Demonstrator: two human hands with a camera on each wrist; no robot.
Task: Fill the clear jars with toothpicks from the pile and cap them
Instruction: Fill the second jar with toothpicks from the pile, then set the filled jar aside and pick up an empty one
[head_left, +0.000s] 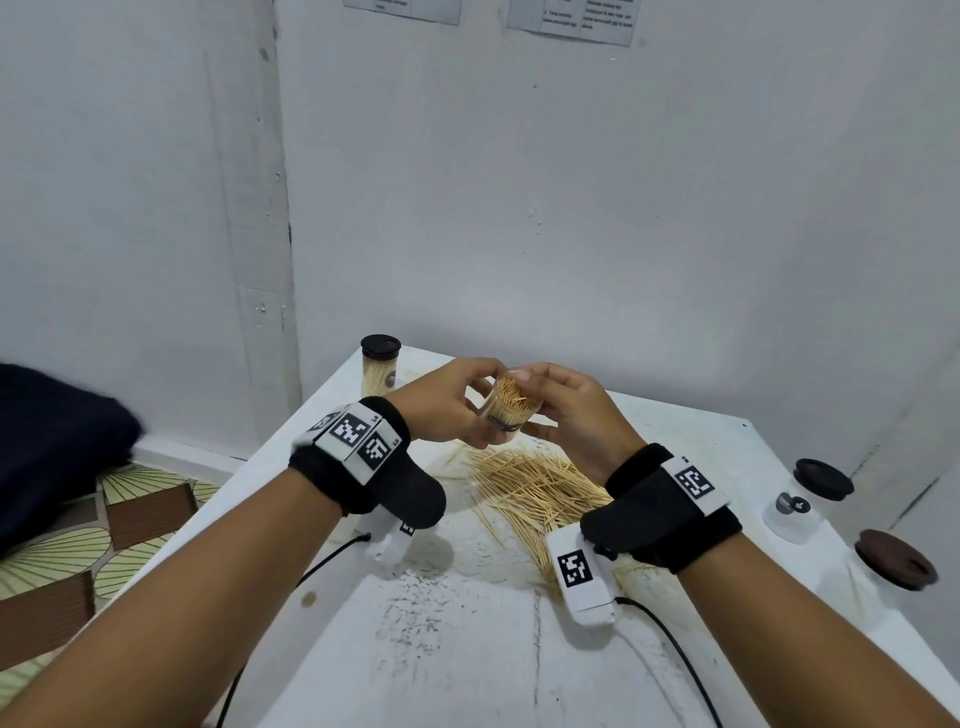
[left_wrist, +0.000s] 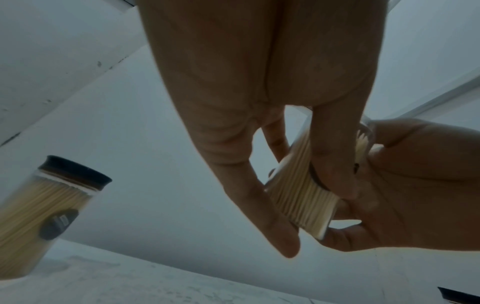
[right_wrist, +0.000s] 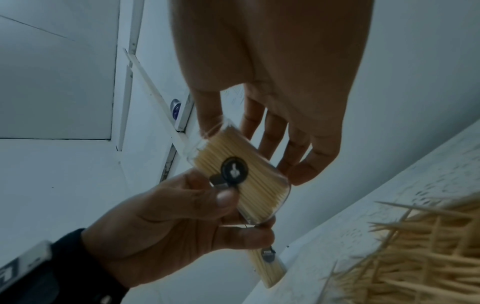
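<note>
Head view: table (head_left: 467, 649), toothpick pile (head_left: 540, 488) below the grip | jar (head_left: 506, 410) full, uncapped, tilted, held mid-air | left hand (head_left: 447, 405) pinches base, right hand (head_left: 571, 415) steadies rim | level jar before capping.

A white table (head_left: 467, 649) with a scuffed, speckled top stands against pale walls (head_left: 571, 208). At twelve o'clock, two printed sheets (head_left: 570, 21) hang high up. At nine o'clock a dark cloth (head_left: 57, 441) lies above a leaf-patterned floor (head_left: 78, 561). Black cables (head_left: 680, 660) trail toward six o'clock.
</note>
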